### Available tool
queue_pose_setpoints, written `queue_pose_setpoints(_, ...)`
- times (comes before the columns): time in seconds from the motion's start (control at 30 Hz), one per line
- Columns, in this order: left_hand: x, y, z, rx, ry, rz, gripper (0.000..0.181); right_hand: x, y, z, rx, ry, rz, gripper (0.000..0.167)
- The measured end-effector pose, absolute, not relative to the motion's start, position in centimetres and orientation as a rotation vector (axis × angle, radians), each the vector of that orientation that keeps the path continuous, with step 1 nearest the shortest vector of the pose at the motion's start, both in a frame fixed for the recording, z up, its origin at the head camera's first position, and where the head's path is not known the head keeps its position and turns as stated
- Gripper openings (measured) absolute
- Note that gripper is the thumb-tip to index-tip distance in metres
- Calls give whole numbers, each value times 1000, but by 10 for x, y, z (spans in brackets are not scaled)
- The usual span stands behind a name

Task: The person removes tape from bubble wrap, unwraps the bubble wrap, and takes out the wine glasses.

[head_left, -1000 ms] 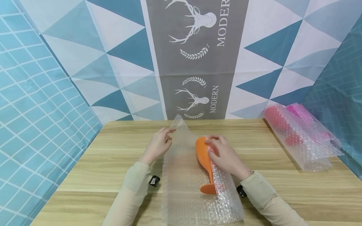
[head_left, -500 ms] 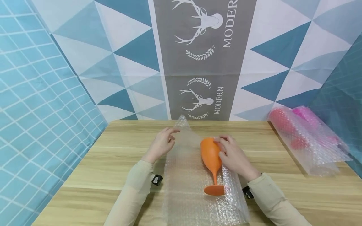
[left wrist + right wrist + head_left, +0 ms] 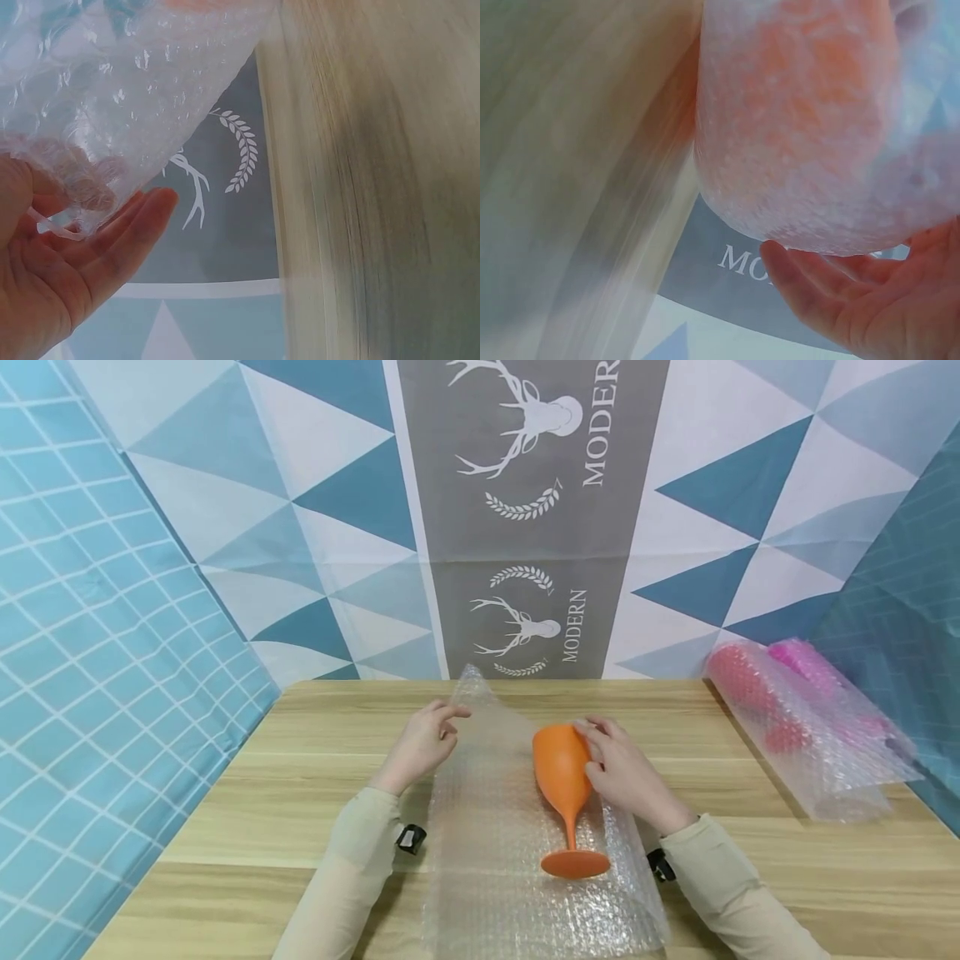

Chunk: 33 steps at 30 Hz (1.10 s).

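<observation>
An orange goblet lies on its side on a sheet of clear bubble wrap, its bowl toward the back and its round foot toward me. My left hand pinches the sheet's far left edge; the left wrist view shows the plastic between thumb and fingers. On the right, my right hand holds the wrap's right edge beside the goblet's bowl, fingertips near the rim. In the right wrist view the wrap curves round the orange shape, above the fingers of the right hand.
A bubble-wrapped bundle with red and pink things inside lies at the back right of the wooden table. Behind the table stands a patterned backdrop, with a blue checked cloth at the left.
The wrap's right edge has drawn back to the right, uncovering the goblet's bowl and foot. The right hand has shifted slightly right. The left hand has stayed nearly in place.
</observation>
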<state>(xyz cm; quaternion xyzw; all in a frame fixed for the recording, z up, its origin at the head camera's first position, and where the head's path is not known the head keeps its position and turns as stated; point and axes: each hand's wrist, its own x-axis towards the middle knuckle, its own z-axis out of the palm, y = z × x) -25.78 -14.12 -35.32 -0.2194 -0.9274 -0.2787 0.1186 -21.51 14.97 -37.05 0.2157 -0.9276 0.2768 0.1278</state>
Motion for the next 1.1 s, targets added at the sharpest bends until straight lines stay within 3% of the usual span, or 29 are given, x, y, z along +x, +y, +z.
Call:
queue_pose_setpoints(0.77, -259, -145, -354, -639, -2747, -717, 47, -219, 165, -372, 596, -2768, 817, 62)
queue_pose_setpoints(1.1, -260, -146, -354, -604, -2797, -742, 47, -224, 173, -371, 488, -2762, 888, 40)
